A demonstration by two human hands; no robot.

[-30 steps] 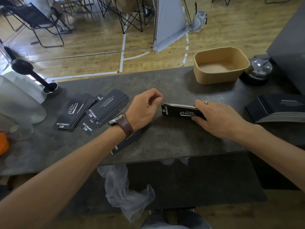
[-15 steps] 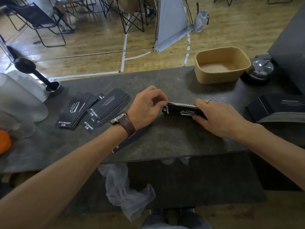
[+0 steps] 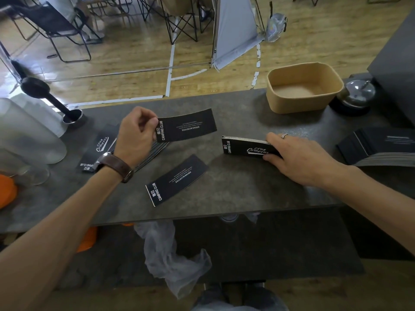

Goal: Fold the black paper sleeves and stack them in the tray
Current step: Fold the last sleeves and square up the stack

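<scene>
My left hand (image 3: 137, 133) pinches the left end of one flat black paper sleeve (image 3: 188, 125) and holds it just above the counter. My right hand (image 3: 298, 156) grips a small stack of sleeves (image 3: 244, 148) standing on edge on the counter. Another single sleeve (image 3: 177, 179) lies flat near the front edge. A spread pile of sleeves (image 3: 98, 151) lies behind my left wrist, partly hidden by it. The tan paper tray (image 3: 303, 102) stands at the back right with nothing in it.
A thick pile of black sleeves (image 3: 379, 147) lies at the far right. A metal bell (image 3: 357, 93) stands beside the tray. Frosted cups (image 3: 29, 131) and a black scoop (image 3: 45, 95) are at the left. A dark box (image 3: 397, 70) rises at the right.
My left hand has moved left, away from the stack, taking one sleeve with it. The sleeve lying near the front edge is now uncovered. My right hand keeps its hold on the stack.
</scene>
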